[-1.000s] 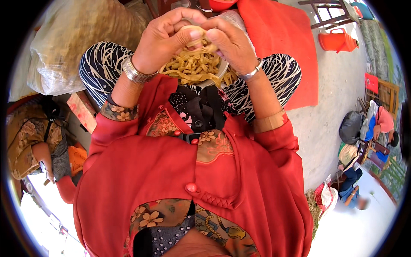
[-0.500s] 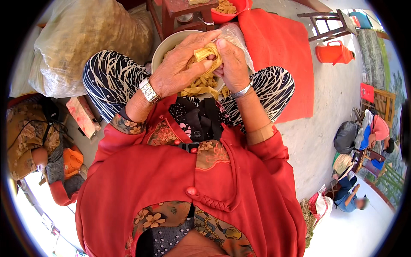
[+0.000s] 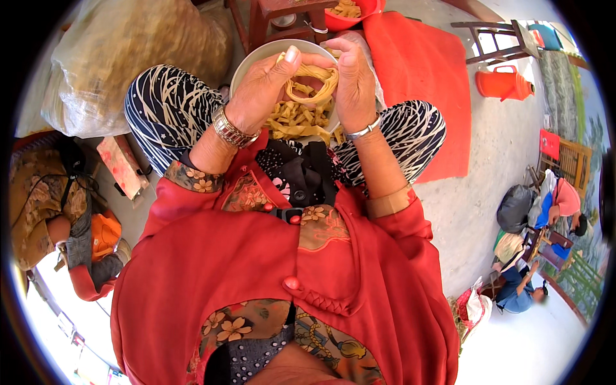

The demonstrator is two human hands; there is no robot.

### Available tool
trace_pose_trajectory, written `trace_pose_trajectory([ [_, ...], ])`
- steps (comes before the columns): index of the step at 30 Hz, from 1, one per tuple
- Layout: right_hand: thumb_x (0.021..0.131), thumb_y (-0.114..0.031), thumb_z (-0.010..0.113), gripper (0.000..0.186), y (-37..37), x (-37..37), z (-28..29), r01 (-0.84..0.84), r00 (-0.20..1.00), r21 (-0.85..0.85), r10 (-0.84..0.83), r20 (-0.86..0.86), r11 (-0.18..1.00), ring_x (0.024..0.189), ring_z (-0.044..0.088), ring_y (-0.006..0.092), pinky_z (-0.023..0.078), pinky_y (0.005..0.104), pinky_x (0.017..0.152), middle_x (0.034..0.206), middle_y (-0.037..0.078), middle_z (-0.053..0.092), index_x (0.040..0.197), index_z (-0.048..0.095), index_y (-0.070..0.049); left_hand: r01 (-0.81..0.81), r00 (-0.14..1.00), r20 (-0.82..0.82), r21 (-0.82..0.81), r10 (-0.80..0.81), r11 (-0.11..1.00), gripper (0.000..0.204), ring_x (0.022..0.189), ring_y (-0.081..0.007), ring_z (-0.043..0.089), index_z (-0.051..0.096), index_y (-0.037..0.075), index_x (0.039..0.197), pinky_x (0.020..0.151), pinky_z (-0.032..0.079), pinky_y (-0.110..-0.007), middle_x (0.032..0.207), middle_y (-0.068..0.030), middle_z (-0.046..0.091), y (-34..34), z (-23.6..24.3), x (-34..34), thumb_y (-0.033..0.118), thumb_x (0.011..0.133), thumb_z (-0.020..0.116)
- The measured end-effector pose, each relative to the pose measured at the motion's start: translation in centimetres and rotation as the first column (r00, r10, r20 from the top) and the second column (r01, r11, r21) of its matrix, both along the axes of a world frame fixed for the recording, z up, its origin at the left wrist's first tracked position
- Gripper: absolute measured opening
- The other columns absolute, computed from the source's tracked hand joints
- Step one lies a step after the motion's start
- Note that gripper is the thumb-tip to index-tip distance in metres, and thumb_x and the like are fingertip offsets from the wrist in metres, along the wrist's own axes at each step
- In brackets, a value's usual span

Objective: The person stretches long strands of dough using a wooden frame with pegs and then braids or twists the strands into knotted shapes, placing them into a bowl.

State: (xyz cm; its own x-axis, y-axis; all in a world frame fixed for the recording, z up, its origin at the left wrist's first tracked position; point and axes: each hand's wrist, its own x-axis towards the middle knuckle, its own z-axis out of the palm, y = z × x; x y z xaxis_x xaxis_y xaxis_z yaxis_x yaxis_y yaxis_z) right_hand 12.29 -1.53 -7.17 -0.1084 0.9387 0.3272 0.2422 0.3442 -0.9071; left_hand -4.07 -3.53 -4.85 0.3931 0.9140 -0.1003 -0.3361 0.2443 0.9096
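Observation:
Above a pale basin (image 3: 244,70) between my knees, my left hand (image 3: 260,90) and my right hand (image 3: 355,90) grip a loop of pale yellow strips (image 3: 312,97), held open as a ring, one hand at each side. My left thumb is raised over the loop. The basin holds a heap of yellowish cut strips (image 3: 292,122). A clear plastic bag lies behind my right hand, mostly hidden by it.
A bulky sack (image 3: 135,64) at the left, a wooden stool (image 3: 292,8) and red bowl (image 3: 372,8) ahead, a red mat (image 3: 423,77), orange jug (image 3: 504,83) and chair (image 3: 491,51) at the right. Other people (image 3: 564,196) sit at both edges.
My hands have dropped from their position a second ago and moved slightly apart since half a second ago. The bunched yellow strips now show as an open loop between them.

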Motion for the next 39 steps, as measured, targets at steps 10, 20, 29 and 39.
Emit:
trace_pose_trajectory([
  [10, 0.097, -0.045, 0.037, 0.051, -1.8, 1.3, 1.0, -0.124, 0.992, -0.088, 0.126, 0.018, 0.988, 0.055, 0.040, 0.0050, 0.031, 0.0197, 0.049, 0.066, -0.001, 0.052, 0.087, 0.060, -0.001, 0.183, 0.891, 0.451, -0.256, -0.050, 0.949, 0.057, 0.070, -0.0147, 0.053, 0.056, -0.002, 0.107, 0.068, 0.052, -0.031, 0.100, -0.0113, 0.057, 0.4, -0.2, -1.4, 0.047, 0.098, 0.027],
  [20, 0.085, -0.026, 0.066, 0.027, -2.7, 4.4, 2.2, 0.016, 0.969, -0.290, 0.057, 0.238, 0.957, 0.059, 0.043, 0.0067, 0.039, 0.0223, 0.056, 0.064, 0.000, 0.051, 0.082, 0.061, 0.000, 0.036, 0.892, 0.447, -0.200, 0.059, 0.979, 0.056, 0.066, -0.0096, 0.049, 0.055, 0.000, 0.108, 0.064, 0.050, -0.027, 0.098, -0.0073, 0.053, 1.3, 0.2, -3.4, 0.048, 0.098, 0.029],
  [29, 0.089, -0.020, 0.058, 0.022, -3.1, 2.2, -0.4, -0.114, 0.991, -0.565, 0.133, -0.008, 0.817, 0.067, 0.056, 0.0079, 0.048, 0.0201, 0.046, 0.072, 0.003, 0.057, 0.098, 0.059, 0.001, -0.210, 0.971, -0.169, -0.248, 0.171, 0.946, 0.024, 0.039, -0.0045, 0.040, 0.062, 0.003, 0.090, 0.036, 0.034, -0.019, 0.059, 0.0014, 0.054, 0.8, -2.3, -2.6, 0.027, 0.087, 0.064],
  [39, 0.091, -0.025, 0.053, 0.031, -1.4, -1.3, 2.4, -0.275, 0.940, -0.347, 0.326, 0.096, 0.896, 0.057, 0.045, 0.0128, 0.038, 0.0281, 0.055, 0.060, 0.006, 0.049, 0.072, 0.054, 0.000, -0.323, 0.936, 0.047, -0.284, 0.350, 0.903, 0.011, 0.041, -0.0020, 0.027, 0.057, 0.006, 0.086, 0.037, 0.026, -0.018, 0.055, 0.0067, 0.036, 1.4, -0.4, -4.9, 0.016, 0.088, 0.059],
])
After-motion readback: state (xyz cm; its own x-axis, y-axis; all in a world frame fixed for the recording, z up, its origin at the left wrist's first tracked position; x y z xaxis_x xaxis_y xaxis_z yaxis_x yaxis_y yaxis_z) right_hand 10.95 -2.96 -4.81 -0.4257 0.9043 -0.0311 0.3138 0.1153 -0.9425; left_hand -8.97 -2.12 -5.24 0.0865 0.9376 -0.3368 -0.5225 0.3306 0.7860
